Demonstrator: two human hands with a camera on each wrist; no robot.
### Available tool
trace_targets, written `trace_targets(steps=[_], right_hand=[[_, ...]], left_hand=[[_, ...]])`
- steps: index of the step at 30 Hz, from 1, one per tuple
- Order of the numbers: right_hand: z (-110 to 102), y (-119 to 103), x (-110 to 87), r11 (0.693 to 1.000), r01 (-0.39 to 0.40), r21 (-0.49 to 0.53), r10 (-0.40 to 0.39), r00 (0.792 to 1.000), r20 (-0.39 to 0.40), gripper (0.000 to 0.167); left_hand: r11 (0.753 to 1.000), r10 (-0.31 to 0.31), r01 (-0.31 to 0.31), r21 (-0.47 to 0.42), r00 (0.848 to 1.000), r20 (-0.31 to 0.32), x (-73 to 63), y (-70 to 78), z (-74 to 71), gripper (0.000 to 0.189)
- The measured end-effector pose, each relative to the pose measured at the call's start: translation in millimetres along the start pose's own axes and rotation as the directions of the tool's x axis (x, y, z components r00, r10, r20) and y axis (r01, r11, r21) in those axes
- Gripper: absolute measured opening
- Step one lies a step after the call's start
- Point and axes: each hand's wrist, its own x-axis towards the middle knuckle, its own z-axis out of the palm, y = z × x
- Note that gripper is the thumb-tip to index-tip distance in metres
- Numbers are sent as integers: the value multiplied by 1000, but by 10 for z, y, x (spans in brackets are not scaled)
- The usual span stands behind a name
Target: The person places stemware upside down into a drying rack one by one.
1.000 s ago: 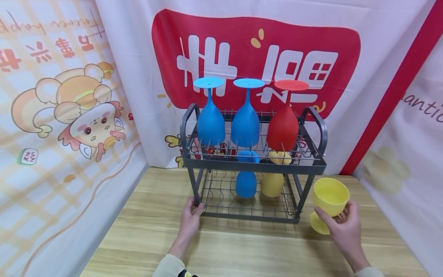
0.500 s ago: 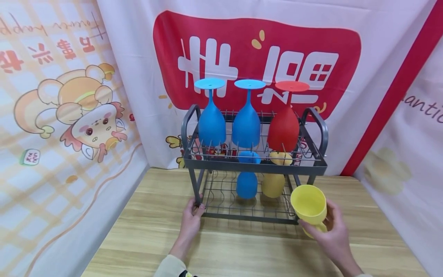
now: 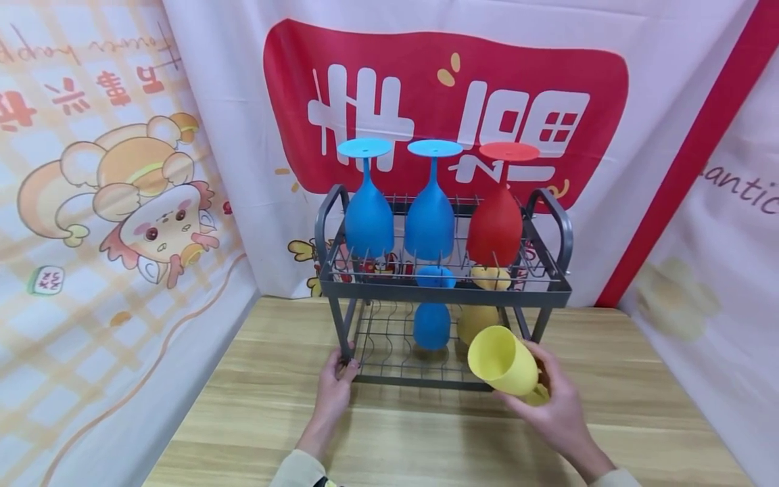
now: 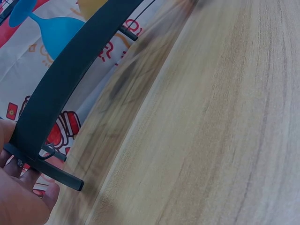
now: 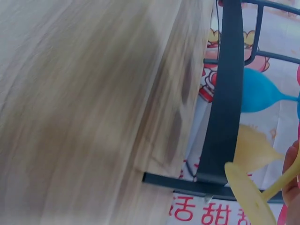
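A two-tier black dish rack [image 3: 444, 293] stands on the table. My left hand [image 3: 333, 391] grips its lower left front corner, the thumb in front of the post; in the left wrist view the fingers curl about the rack's foot [image 4: 58, 174]. With my right hand [image 3: 561, 409] I hold a yellow goblet [image 3: 514, 365] before the lower right front of the rack. It is tilted, its mouth facing left and toward the head camera, and its foot [image 5: 248, 194] shows in the right wrist view. Behind it, partly hidden, a second yellow goblet [image 3: 471, 319] stands upside down on the lower tier.
On the upper tier two blue goblets [image 3: 369, 226] and a red goblet [image 3: 496, 226] stand upside down. A smaller blue goblet [image 3: 432, 328] is on the lower tier. Printed cloth [image 3: 231, 81] hangs behind and at both sides of the wooden table [image 3: 426, 439].
My right hand has carried the yellow goblet leftward from beside the rack to its lower front, tipping it from nearly upright. The left hand keeps its grip on the rack.
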Motion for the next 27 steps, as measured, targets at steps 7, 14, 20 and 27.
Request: trace_targets(steps=[7,14,20,27], right_hand=[[163,-157,76,995,70,-72,-65,996,69,100],[363,-276,110,980,164,-112,-151,981,118,102],[473,-334,108,977,168,-131,-143,973,180,102],[506,-373,137,979,158,-130,-127,968,217,102]], left_hand=[[1000,3,-3,-1,1000,-3,-1,-7,0,50],[1000,5,-5,-1,1000,-1,20,-18,-3,51],[1000,10,-11,-13,1000,-20,11,-29,26,50],[1000,15,-16,-21,999,-31,6,-26,42,49]])
